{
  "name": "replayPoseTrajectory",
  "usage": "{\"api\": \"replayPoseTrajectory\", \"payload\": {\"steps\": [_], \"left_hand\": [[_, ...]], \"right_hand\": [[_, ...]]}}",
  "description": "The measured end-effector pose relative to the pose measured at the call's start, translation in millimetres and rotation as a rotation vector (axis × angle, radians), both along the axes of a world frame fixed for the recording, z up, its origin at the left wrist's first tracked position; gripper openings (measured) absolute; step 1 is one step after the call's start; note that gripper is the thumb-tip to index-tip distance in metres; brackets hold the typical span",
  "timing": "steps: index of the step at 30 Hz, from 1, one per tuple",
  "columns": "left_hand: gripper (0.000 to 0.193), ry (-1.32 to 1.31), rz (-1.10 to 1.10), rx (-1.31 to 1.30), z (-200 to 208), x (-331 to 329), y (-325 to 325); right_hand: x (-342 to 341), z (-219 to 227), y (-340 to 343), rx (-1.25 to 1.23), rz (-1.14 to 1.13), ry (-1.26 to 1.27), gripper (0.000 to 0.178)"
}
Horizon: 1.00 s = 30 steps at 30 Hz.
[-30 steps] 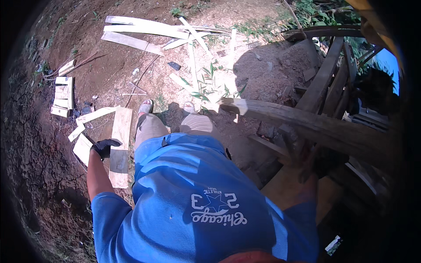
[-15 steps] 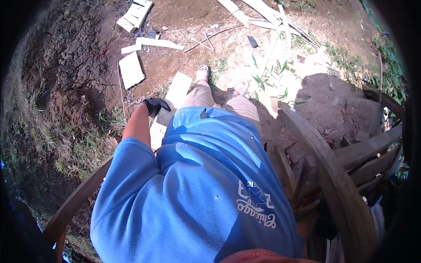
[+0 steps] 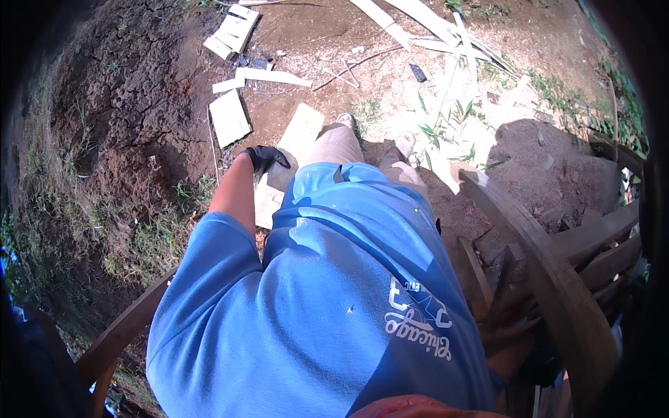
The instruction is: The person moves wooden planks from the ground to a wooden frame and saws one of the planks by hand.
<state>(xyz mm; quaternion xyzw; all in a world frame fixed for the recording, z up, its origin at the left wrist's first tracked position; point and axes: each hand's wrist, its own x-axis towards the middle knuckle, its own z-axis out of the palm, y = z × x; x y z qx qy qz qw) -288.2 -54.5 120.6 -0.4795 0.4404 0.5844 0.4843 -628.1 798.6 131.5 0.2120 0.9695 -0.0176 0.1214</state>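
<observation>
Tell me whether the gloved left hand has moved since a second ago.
Cannot tell. The left hand hangs beside the pale plank as it did earlier; the camera itself swung, which shifts everything in view.

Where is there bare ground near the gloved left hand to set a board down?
Bare, cracked dirt lies left of the left hand, bordered by the flat board and the grass patch. Ahead of the feet it is crowded: pale strips, stacked boards and green leaves. On the right, curved wooden beams block the way.
</observation>
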Motion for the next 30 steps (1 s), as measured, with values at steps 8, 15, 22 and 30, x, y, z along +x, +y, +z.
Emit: {"api": "replayPoseTrajectory", "payload": {"steps": [8,15,22,30], "left_hand": [[0.047,-0.032,0.199,0.187,-4.2,-16.0,-40.6],[0.058,-0.074,0.384,0.221,9.9,-6.0,-86.5],[0.08,-0.037,0.4,0.314,-21.0,27.3,-166.1],[0.081,-0.02,-0.043,0.153,-32.9,20.0,-261.1]], "right_hand": [[54.6,19.6,-51.3,-0.017,-0.079,0.031,0.059],[75.0,24.4,-178.9,-0.044,-0.068,-0.019,0.059],[45.4,2.2,-355.4,-0.207,0.073,-0.178,0.059],[-21.4,-21.0,-489.8,-0.384,0.169,-0.354,0.06]]}}
